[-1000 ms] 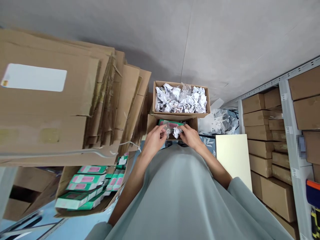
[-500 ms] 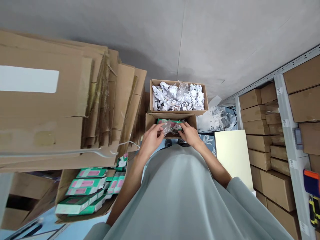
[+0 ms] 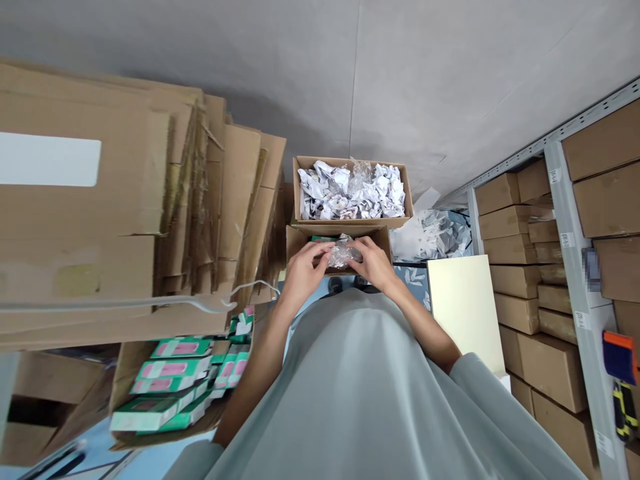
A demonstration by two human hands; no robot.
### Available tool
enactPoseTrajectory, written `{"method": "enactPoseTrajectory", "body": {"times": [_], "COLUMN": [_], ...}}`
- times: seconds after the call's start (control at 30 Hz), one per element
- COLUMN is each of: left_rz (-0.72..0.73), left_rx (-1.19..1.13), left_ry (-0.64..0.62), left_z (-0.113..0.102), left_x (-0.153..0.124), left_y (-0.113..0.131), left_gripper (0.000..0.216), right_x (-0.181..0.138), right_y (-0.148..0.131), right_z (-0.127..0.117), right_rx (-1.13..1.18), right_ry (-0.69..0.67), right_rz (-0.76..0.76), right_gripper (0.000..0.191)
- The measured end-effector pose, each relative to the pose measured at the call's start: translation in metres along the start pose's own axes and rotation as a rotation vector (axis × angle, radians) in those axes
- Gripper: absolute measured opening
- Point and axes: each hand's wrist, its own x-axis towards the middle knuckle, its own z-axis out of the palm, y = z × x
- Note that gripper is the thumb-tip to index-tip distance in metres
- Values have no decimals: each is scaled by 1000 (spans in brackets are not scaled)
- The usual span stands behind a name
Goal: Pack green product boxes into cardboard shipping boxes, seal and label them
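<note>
My left hand (image 3: 303,274) and my right hand (image 3: 371,263) meet over a small open cardboard box (image 3: 296,240) in front of me. Both pinch a crumpled clear plastic wrapper (image 3: 343,254) between their fingertips. Under the wrapper a green and pink packet (image 3: 324,239) shows inside the box, mostly hidden by my fingers. Just beyond stands a second cardboard box (image 3: 351,219) filled with crumpled white paper (image 3: 350,192).
A tall stack of flattened cardboard (image 3: 125,207) leans at the left. Below it an open carton holds several green and pink packets (image 3: 175,380). Metal shelving (image 3: 563,220) with brown boxes fills the right. A cream board (image 3: 465,307) and loose crumpled paper (image 3: 435,233) lie right of my hands.
The white crumpled bit seen between my hands a second ago is gone. Both hands have closed in on the clear wrapper. The view has drifted slightly.
</note>
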Motion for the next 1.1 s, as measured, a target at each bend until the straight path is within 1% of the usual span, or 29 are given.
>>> {"method": "enactPoseTrajectory", "body": {"times": [0.1,0.2,0.27,0.3,0.33,0.4,0.47,0.53,0.6,0.67,0.77,0.83,0.9,0.97,1.03,1.1], "left_rz": [-11,-76,-106,-114,-117,-123,-141,-181,-238,-309,-404,-428,-422,-396,-347,-277], "left_rx": [151,265,336,368,396,438,461,483,515,565,680,754,790,787,765,739], "left_ry": [50,109,153,175,196,231,252,258,250,222,133,76,48,50,54,35], "left_z": [-5,-13,-19,-22,-24,-27,-28,-26,-24,-23,-26,-31,-36,-41,-44,-42], "left_x": [-2,-6,-9,-11,-13,-15,-17,-18,-17,-16,-14,-14,-16,-20,-25,-27], "left_y": [1,1,1,1,0,-3,-9,-17,-24,-30,-32,-31,-29,-26,-20,-13], "left_gripper": [36,38,38,38,39,41,46,51,54,50,35,29,27,26,25,25], "right_x": [11,21,21,19,15,3,-11,-23,-31,-33,-33,-33,-35,-42,-54,-70], "right_y": [-12,-24,-26,-25,-22,-12,2,18,31,40,44,42,37,33,30,30], "right_z": [5,6,1,-3,-8,-21,-32,-39,-41,-39,-31,-25,-22,-21,-22,-26], "right_rx": [-132,-215,-230,-227,-218,-200,-207,-245,-284,-300,-304,-310,-310,-298,-281,-259], "right_ry": [-70,-157,-184,-176,-151,-57,56,143,166,128,44,25,44,85,133,175], "right_rz": [93,136,137,136,139,169,244,350,444,495,518,523,525,528,548,585], "right_gripper": [50,60,60,58,53,43,35,32,33,30,26,26,25,25,27,27]}}
